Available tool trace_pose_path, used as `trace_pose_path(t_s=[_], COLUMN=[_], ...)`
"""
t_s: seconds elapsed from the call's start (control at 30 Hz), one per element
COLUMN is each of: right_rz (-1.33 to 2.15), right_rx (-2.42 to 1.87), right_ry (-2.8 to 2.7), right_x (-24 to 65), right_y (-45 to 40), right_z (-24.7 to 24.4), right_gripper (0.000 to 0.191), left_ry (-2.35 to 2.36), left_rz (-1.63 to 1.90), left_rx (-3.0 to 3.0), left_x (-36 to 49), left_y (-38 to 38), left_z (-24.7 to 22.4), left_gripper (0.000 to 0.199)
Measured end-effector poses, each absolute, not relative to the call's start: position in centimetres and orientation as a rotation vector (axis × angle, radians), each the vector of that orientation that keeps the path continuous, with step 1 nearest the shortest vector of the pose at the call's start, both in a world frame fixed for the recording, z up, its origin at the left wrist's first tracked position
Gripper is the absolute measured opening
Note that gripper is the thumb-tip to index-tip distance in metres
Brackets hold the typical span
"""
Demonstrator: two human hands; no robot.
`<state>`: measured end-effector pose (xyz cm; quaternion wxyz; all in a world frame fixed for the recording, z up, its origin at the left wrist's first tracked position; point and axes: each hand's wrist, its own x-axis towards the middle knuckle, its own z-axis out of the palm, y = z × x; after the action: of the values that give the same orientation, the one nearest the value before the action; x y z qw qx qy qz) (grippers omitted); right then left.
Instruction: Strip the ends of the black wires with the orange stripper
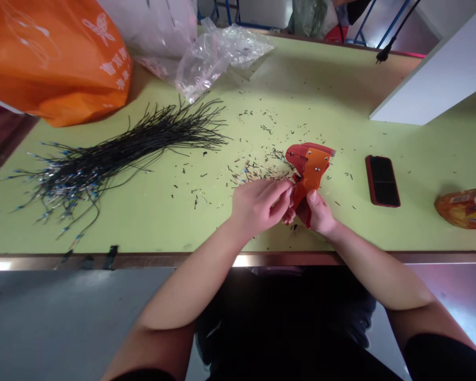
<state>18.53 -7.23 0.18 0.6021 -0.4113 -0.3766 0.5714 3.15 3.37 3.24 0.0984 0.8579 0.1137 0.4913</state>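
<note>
My right hand (319, 211) is wrapped round the handles of a red and orange wire stripper (315, 161), whose head points away from me above the table. Close against the tool's jaw side, my left hand (259, 203) is closed in a pinch. A thin black wire (287, 181) appears to run from its fingertips to the jaws; most of it is hidden by the fingers. On the left lies a long bundle of black wires (143, 138), with blue and silvery ends fanned out toward the near left. Small black wire scraps (257, 172) are scattered around the tool.
An orange bag (59, 63) and clear plastic bags (222, 53) occupy the back left. To the right lie a dark phone (383, 181) with a red edge and an orange-yellow package (466, 207). A white panel (432, 79) stands at back right, near a hanging black plug (384, 53).
</note>
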Motion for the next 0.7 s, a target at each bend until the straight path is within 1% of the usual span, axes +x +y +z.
trace_pose_path(t_s=[0.3, 0.4, 0.6, 0.7], right_rz=[1.274, 1.262, 1.361, 1.422], right_rx=[-0.915, -0.915, -0.894, -0.814], right_ry=[-0.949, -0.962, -0.936, -0.948], right_x=[18.8, 18.9, 18.9, 18.8], right_y=[-7.4, -7.3, -7.4, -7.5], right_z=[-0.2, -0.4, 0.0, 0.6], right_gripper=[0.067, 0.068, 0.079, 0.081], left_ry=[0.303, 0.299, 0.316, 0.317], left_rz=[1.5, 1.492, 1.471, 1.461], left_rx=[2.507, 2.483, 2.461, 2.389], left_x=[3.3, 3.3, 3.2, 3.2], left_y=[3.2, 3.2, 3.2, 3.0], left_z=[3.1, 3.1, 3.4, 3.5], left_gripper=[0.011, 0.013, 0.011, 0.01])
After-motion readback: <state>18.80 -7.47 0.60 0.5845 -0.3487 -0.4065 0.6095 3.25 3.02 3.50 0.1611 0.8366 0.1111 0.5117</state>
